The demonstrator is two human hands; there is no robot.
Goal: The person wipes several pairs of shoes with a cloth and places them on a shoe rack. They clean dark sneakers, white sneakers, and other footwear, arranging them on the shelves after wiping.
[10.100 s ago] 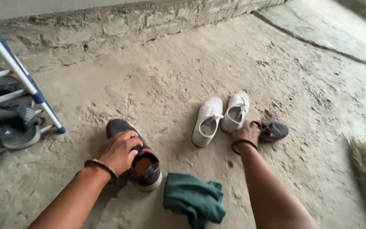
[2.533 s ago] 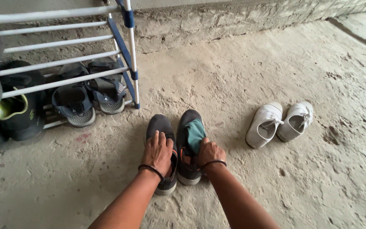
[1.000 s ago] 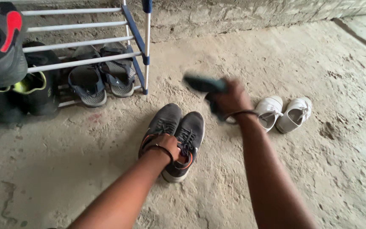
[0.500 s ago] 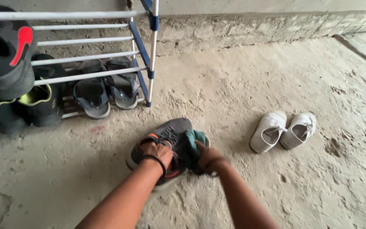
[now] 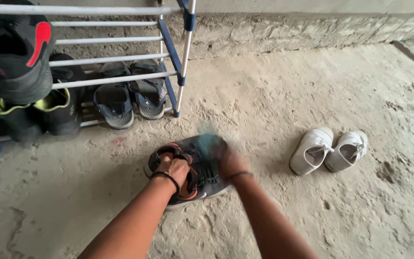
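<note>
Grey sneakers (image 5: 195, 165), left hand (image 5: 174, 169) gripping heels, right hand (image 5: 231, 162) blurred

Ten seconds back our left hand (image 5: 174, 169) held one grey shoe while our right hand (image 5: 232, 162) reached for its mate at 2 o'clock, beside the white shoes (image 5: 329, 149); the green cloth (image 5: 210, 142) lay on the floor at 6 o'clock. Now the grey shoes (image 5: 195, 168) sit paired, tilted under our left hand's grip. A second ago our right hand swung the cloth up at 12 o'clock; now it is down on the shoes, blurred.
</note>
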